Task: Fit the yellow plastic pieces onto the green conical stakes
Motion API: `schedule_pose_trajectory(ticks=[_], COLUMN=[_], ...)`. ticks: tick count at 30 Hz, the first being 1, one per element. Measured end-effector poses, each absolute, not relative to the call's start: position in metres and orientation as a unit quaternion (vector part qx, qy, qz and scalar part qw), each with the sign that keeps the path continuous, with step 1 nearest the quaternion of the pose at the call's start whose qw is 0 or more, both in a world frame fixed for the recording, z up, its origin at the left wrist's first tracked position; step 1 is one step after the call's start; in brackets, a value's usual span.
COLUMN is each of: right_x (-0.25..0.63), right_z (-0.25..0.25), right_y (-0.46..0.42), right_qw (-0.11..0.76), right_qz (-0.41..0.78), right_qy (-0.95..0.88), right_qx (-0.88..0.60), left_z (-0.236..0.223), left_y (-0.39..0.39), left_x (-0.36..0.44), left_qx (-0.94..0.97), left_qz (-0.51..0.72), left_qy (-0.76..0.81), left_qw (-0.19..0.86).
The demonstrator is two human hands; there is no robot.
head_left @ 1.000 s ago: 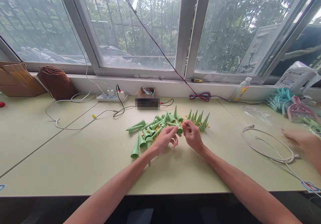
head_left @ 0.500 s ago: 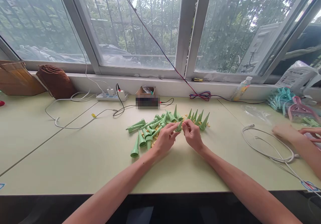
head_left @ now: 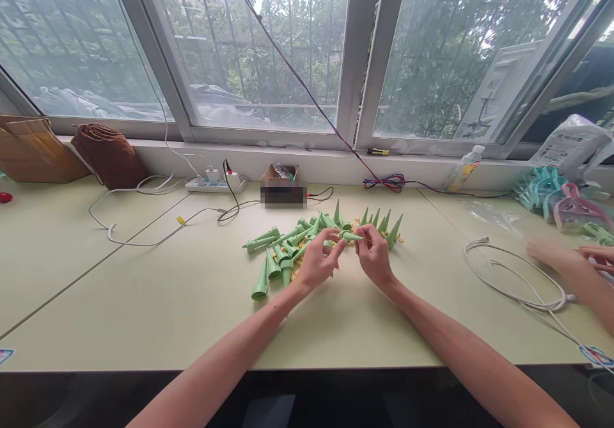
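Near the middle of the table, my left hand [head_left: 317, 260] grips a green plastic cone [head_left: 351, 236] by its wide end, between thumb and fingers. The cone lies on its side in the air, its narrow tip toward the right. My right hand [head_left: 375, 256] is closed in a pinch at that tip; whatever sits between its fingertips is too small to make out. Left of and behind my hands spreads a pile of similar green cones [head_left: 273, 268], mixed with small yellow pieces. Several green cones [head_left: 394, 231] stand upright behind my right hand.
A coiled white cable [head_left: 513, 293] lies to the right, near another person's blurred hand [head_left: 551, 255]. Along the back are a power strip [head_left: 215, 185], a small box [head_left: 283, 175], bundled wires [head_left: 386, 183] and a bottle [head_left: 465, 169]. Teal and pink plastic items [head_left: 575, 207] sit far right.
The cone in my left hand has turned from tip-up to lying sideways, tip to the right. My right hand has shifted slightly right. The other person's hand has moved a little.
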State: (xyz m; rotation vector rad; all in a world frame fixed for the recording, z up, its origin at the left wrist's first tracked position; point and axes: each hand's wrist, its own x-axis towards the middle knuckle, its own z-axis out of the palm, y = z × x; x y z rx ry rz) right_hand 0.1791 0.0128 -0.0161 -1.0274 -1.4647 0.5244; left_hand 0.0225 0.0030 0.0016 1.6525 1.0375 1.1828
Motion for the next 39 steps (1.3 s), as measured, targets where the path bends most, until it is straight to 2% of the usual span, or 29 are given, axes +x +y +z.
schedule_pose_trajectory(ticks=[9,14,18,27,31,35,39], right_x=[0.177,0.177,0.178,0.178,0.176,0.175,0.176], right_z=[-0.015,-0.016,-0.017,-0.018,-0.019,-0.019,-0.017], right_y=[0.01,0.01,0.011,0.011,0.011,0.011,0.01], right_qw=[0.587,0.583,0.584,0.574,0.571,0.574,0.587], right_qz=[0.196,0.204,0.215,0.26,0.276,0.27,0.246], right_qy=[-0.66,-0.669,-0.666,-0.659,-0.659,-0.656,-0.646], right_qx=[-0.425,-0.413,-0.412,-0.409,-0.405,-0.409,-0.421], left_z=[0.011,0.01,0.008,-0.002,-0.006,-0.004,0.0], left_y=[0.003,0.003,0.003,0.005,0.01,0.008,0.005], left_x=[0.022,0.021,0.017,0.018,0.016,0.017,0.021], left_qx=[0.575,0.567,0.609,0.709,0.745,0.736,0.674], left_qz=[0.374,0.372,0.38,0.445,0.449,0.449,0.46], left_qy=[0.378,0.345,0.342,0.397,0.384,0.397,0.422], left_qw=[0.621,0.649,0.606,0.377,0.31,0.314,0.395])
